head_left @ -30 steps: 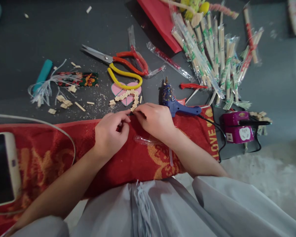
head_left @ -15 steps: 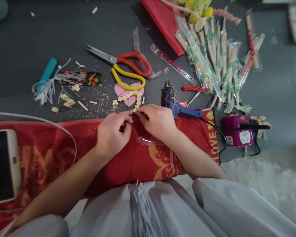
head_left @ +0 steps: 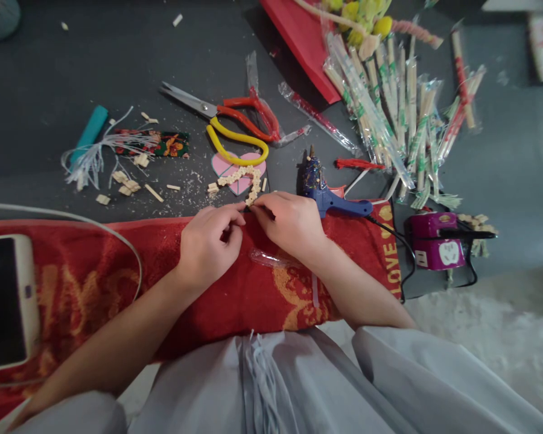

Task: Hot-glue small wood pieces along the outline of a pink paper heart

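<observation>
A curved strip of small pale wooden pieces lies partly over a pink paper heart. My left hand is curled, its fingertips pinched at the strip's lower end. From the other side, my right hand closes its thumb and fingers on that same end. The fingertips of both hands nearly meet, and they hide the exact point of contact. Above the heart lie scissors with orange and yellow handles. A blue glue gun rests just beyond my right hand.
A red towel runs along the table's near edge, with a tablet at left. Loose wood bits and white strings lie left. Wrapped chopsticks pile up at right, near a purple power block with cords.
The view has shifted very slightly. Both hands keep the same hold at the strip's lower end, and nothing else has visibly moved.
</observation>
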`<state>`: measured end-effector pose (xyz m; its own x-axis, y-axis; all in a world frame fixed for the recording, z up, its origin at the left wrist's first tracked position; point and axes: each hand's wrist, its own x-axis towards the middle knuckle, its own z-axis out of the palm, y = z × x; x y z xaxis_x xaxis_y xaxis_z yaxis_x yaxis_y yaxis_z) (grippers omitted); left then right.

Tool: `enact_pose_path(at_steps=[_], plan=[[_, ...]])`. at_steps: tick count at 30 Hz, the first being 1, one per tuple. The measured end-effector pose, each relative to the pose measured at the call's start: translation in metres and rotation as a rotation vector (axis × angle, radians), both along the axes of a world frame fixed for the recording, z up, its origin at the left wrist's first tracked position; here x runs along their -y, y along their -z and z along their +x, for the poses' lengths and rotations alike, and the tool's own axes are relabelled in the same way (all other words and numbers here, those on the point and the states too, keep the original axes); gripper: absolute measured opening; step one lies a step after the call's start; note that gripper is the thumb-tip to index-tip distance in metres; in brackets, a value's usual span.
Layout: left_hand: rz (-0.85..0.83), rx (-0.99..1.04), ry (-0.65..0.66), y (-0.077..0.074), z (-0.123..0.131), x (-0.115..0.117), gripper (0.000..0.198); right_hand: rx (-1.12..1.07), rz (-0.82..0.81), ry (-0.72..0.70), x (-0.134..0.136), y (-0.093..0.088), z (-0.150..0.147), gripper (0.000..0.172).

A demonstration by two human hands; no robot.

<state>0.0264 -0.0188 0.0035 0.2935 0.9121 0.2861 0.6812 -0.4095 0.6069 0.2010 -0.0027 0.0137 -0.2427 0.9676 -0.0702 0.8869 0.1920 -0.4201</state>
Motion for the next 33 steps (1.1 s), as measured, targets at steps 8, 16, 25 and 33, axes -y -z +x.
enact_pose_path(at_steps=[8, 16, 25, 33], plan=[[-0.006, 0.012, -0.001, 0.0015, -0.0002, 0.0003, 0.021, 0.017, -0.024, -0.007, -0.0009, -0.0018, -0.0006, 0.026], [-0.013, 0.014, 0.002, 0.0011, -0.0006, 0.0003, 0.020, 0.016, -0.023, -0.008, -0.0008, -0.0006, -0.0003, 0.026], [0.028, 0.013, 0.007, 0.0021, 0.0004, 0.0008, 0.020, -0.080, 0.078, 0.077, 0.0020, 0.0036, 0.0002, 0.015], [0.023, 0.000, 0.010, 0.0011, 0.0002, 0.0002, 0.019, -0.025, 0.106, 0.002, 0.0025, 0.0034, 0.0020, 0.037]])
